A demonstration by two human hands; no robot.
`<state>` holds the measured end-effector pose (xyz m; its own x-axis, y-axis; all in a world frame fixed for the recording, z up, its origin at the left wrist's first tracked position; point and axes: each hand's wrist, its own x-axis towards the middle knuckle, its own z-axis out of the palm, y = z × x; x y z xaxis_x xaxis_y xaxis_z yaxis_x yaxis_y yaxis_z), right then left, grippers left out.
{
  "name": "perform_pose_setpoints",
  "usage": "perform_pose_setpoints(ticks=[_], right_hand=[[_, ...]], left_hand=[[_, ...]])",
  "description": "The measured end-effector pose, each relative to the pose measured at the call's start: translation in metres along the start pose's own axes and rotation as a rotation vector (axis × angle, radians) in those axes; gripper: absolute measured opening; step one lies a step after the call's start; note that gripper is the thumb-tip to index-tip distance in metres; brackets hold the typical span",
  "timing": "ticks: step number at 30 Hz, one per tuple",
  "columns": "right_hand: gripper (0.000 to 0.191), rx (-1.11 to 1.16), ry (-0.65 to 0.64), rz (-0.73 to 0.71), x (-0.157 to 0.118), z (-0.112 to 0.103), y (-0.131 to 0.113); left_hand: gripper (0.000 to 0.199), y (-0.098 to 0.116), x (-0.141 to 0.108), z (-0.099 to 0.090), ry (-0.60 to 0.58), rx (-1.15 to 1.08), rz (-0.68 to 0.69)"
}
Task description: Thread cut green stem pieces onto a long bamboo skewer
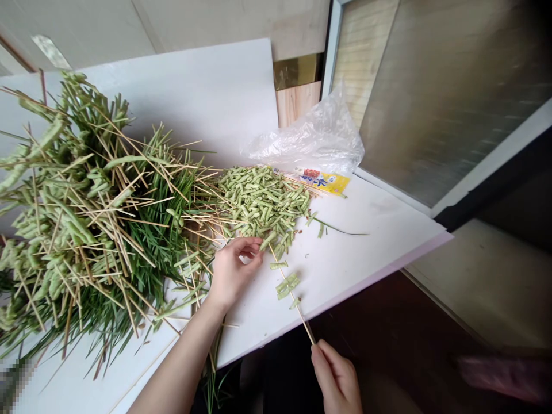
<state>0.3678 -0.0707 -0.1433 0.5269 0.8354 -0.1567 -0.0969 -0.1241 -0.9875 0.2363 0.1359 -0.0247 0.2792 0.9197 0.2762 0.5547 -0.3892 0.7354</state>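
Head camera feed puts both bare hands in front of me. The left hand (233, 275) sits at the near edge of a heap of cut green pods (261, 201), its fingers curled and slightly apart, their tips at the pile's edge; I cannot tell whether they grip anything. The right hand (337, 376) is lower, just off the board, with thumb and fingers together, clamped on the end of a thin bamboo skewer (290, 292). The skewer slants up across a white board (366, 247), and its far tip reaches the heap. A few loose pod pieces (287, 286) lie beside it. To the left is a large bundle of long green leaves and bamboo sticks (90, 213). Beyond the heap lie a crumpled clear plastic bag (308, 141) and a yellow printed packet (322, 181).
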Motion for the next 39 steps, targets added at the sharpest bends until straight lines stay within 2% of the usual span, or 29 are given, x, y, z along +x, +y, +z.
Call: perform_pose_setpoints(ticks=[3,7,13,17,19,23,26,32,39], right_hand=[[0.055,0.032,-0.039,-0.031,0.002,-0.002,0.009],[0.054,0.065,-0.039,0.001,0.002,-0.004,0.011],[0.054,0.081,0.045,0.067,-0.002,0.0,0.007],[0.055,0.084,-0.028,0.065,0.0,-0.002,0.01],[0.055,0.069,-0.04,0.064,0.001,-0.002,0.007],[0.055,0.02,0.052,0.059,-0.001,-0.001,-0.007],[0.056,0.009,0.063,0.058,-0.002,0.0,-0.014],[0.057,0.024,0.028,0.095,-0.002,0.0,-0.009],[0.057,-0.023,0.026,0.03,-0.003,-0.001,-0.01]], left_hand=[[0.025,0.0,0.0,0.0,-0.023,0.003,0.004],[0.023,-0.001,0.0,0.0,-0.021,-0.017,0.001],[0.021,-0.002,0.0,-0.002,-0.035,-0.091,-0.029],[0.017,-0.001,0.0,-0.003,-0.036,-0.083,-0.008],[0.016,-0.001,0.0,-0.004,-0.042,-0.077,0.008],[0.012,-0.001,0.001,-0.005,-0.066,-0.086,0.028],[0.011,-0.002,0.001,-0.006,-0.08,-0.1,0.03],[0.011,0.001,0.0,-0.007,-0.105,-0.116,0.013],[0.01,0.001,0.0,-0.008,-0.151,-0.242,-0.032]])
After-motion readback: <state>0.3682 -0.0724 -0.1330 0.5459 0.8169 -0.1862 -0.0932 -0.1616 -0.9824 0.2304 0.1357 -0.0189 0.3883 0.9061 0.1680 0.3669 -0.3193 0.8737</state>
